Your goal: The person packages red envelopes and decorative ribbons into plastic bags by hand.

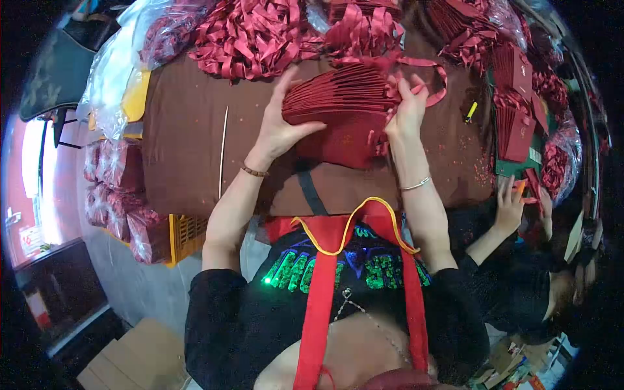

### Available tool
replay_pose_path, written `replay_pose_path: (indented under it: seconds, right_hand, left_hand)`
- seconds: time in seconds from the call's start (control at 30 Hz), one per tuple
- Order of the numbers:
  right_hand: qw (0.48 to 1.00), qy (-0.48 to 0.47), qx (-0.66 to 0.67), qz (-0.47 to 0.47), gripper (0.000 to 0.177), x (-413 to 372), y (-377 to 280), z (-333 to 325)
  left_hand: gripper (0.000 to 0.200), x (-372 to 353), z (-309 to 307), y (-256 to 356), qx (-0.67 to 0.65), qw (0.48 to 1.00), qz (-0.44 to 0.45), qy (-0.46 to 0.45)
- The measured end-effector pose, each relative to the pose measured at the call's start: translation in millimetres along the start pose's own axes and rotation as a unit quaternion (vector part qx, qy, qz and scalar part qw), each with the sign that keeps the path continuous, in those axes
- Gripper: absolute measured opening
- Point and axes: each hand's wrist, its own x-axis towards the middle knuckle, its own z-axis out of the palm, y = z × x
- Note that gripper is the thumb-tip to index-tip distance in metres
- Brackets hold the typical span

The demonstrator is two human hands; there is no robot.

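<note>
A thick stack of dark red, flat gift bags (344,91) with ribbon handles stands fanned at the table's middle, a small gold print on its front face. My left hand (285,123) grips the stack's left end, fingers behind and thumb across the front. At the right end, my right hand (408,107) is closed around the edge and its ribbons. One loose ribbon loop (444,81) curls out beyond that hand. Part of the fingertips on both sides is hidden behind the bags.
Heaps of red ribbon (250,39) lie along the back of the brown table (185,130). A thin white stick (223,153) lies at left, a yellow cutter (471,112) at right. Another person's hand (510,207) is beside more bags (518,136). Plastic-wrapped bundles (117,169) sit left.
</note>
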Motion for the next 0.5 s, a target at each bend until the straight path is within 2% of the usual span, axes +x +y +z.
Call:
replay_pose_path:
  seconds: [0.03, 0.07, 0.1, 0.13, 0.17, 0.2, 0.27, 0.3, 0.37, 0.4, 0.43, 0.47, 0.5]
  right_hand:
    - [1.000, 0.002, 0.002, -0.003, 0.025, 5, 2, -5]
    - [0.998, -0.041, -0.008, -0.046, 0.027, 11, 6, -9]
    - [0.992, -0.084, -0.018, -0.088, 0.029, 17, 8, -12]
    - [0.991, -0.088, 0.028, -0.096, 0.035, 24, 10, -15]
    - [0.991, -0.084, 0.029, -0.098, 0.035, 21, 2, -12]
    - [0.949, -0.163, -0.182, -0.199, 0.035, 15, -12, -6]
    - [0.838, -0.342, -0.339, -0.258, 0.034, -5, -41, 12]
    - [0.838, -0.341, -0.338, -0.259, 0.034, 3, -39, 11]
    - [0.885, -0.321, -0.333, -0.050, 0.031, 35, -26, 8]
    - [0.933, -0.281, -0.225, -0.016, 0.027, 42, -16, 6]
    - [0.933, -0.281, -0.225, -0.018, 0.027, 46, -7, -1]
    - [0.971, -0.223, -0.079, 0.019, 0.023, 45, -3, -4]
    - [0.983, -0.158, 0.069, 0.056, 0.019, 45, 5, -10]
  left_hand:
    - [0.090, 1, 1, 2, 0.029, 1.000, -0.008, -0.006]
    - [0.090, 2, 2, 3, 0.028, 1.000, -0.006, -0.009]
    - [0.081, 2, 4, 3, 0.001, 1.000, -0.007, -0.007]
    - [0.071, 3, 4, 3, -0.027, 1.000, -0.009, -0.005]
    - [0.071, 3, 4, 2, -0.027, 1.000, -0.009, -0.009]
    - [0.067, 3, 2, -1, -0.030, 0.999, -0.011, -0.015]
    - [0.063, 2, 2, -4, -0.034, 0.999, -0.011, -0.022]
    - [0.061, 2, 1, -5, -0.028, 0.999, -0.008, -0.023]
    - [0.059, 1, 2, -6, -0.021, 0.999, -0.002, -0.024]
    - [0.059, 0, 4, -6, -0.017, 1.000, 0.017, -0.017]
    - [0.058, 0, 5, -7, -0.014, 0.999, 0.035, -0.010]
    - [0.058, 0, 6, -9, -0.014, 0.999, 0.036, -0.010]
    - [0.058, 0, 6, -11, -0.022, 0.999, 0.034, -0.007]
